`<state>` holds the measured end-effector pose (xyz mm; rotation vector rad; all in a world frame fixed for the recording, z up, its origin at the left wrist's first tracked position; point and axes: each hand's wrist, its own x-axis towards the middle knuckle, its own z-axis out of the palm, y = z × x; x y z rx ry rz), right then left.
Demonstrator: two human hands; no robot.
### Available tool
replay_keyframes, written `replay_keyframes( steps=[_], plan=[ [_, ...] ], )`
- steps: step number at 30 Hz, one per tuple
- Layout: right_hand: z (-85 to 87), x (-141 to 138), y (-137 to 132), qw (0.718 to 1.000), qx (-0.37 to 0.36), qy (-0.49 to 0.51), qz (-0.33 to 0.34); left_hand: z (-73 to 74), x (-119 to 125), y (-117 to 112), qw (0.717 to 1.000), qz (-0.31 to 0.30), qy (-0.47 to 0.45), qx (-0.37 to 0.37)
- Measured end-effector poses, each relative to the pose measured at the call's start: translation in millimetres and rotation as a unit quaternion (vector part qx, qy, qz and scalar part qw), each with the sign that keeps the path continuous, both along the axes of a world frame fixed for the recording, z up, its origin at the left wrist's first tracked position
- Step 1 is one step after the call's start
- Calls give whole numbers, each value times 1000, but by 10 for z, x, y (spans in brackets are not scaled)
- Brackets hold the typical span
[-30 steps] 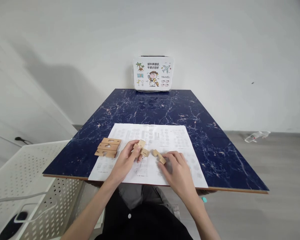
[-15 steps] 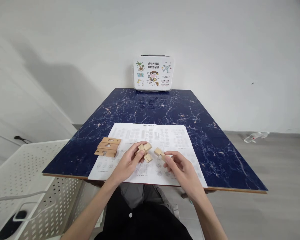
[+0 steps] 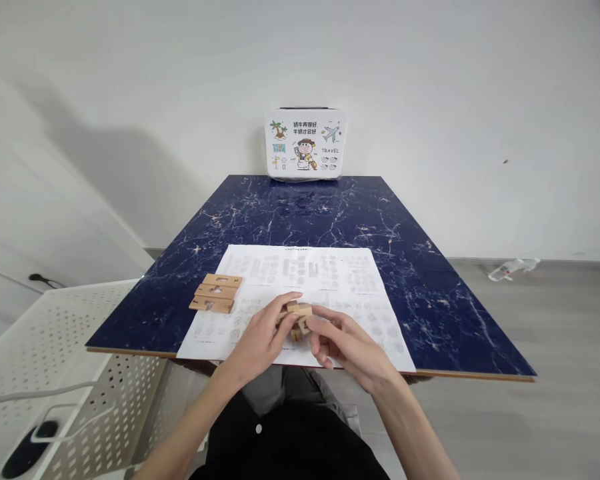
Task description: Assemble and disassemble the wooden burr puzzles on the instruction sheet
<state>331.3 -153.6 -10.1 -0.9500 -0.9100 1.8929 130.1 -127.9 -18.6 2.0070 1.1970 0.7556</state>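
My left hand (image 3: 263, 340) and my right hand (image 3: 347, 343) meet over the near part of a printed instruction sheet (image 3: 300, 267). Both pinch a small cluster of joined wooden puzzle pieces (image 3: 298, 317) held between their fingertips, just above the paper. Part of the cluster is hidden by my fingers. Three more notched wooden bars (image 3: 215, 294), marked with numbers, lie side by side on the dark blue marble table (image 3: 410, 267), at the sheet's left edge and left of my left hand.
A white box with cartoon travel pictures (image 3: 305, 143) stands at the table's far edge against the wall. A white perforated basket (image 3: 55, 373) with a cable sits low on the left. A clear plastic bottle (image 3: 513, 269) lies on the floor at the right.
My hands have come together: the piece in my right hand has met the pieces in my left, and both hands have dropped a little toward me.
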Motion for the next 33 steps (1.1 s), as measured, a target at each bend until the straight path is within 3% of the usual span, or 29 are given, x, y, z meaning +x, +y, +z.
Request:
replay_keyframes(
  steps=[5, 15, 22, 28, 33],
  plan=[
    [-57, -27, 27, 998, 44, -35, -15, 18, 22, 27, 1000, 4, 1, -30],
    [36, 7, -83, 982, 106, -144, -55, 79, 0, 32, 997, -34, -62, -38],
    [73, 67, -129, 989, 104, -62, -87, 160, 141, 15, 998, -32, -42, -21],
    [-35, 66, -151, 984, 55, 4, -172, 194, 260, 30, 994, -15, 62, 89],
    [-75, 26, -142, 979, 56, 45, -189, 246, 301, 16, 995, -39, 61, 76]
  ],
)
